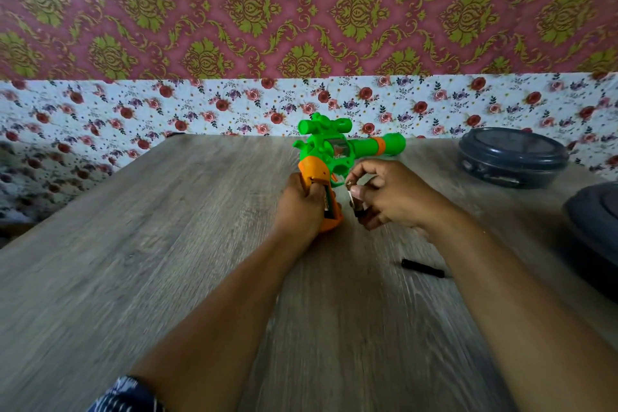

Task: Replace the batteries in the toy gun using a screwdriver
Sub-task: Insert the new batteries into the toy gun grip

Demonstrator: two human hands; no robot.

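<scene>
Both forearms reach over the desk (167,244): left grip (297,207) clasps the toy gun (334,157) handle (compartment open), right grip (384,197) beside it pinches a battery (355,199).

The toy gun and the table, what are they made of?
The toy gun looks like plastic: bright green and orange, smooth, moulded in rounded shapes with a slight shine. The table looks like wood or a wood-print top: grey-brown streaky grain, matte. The picture cannot settle which.

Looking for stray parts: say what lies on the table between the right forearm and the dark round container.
Only bare wood tabletop shows between the right forearm and the dark round container, head view.
</scene>
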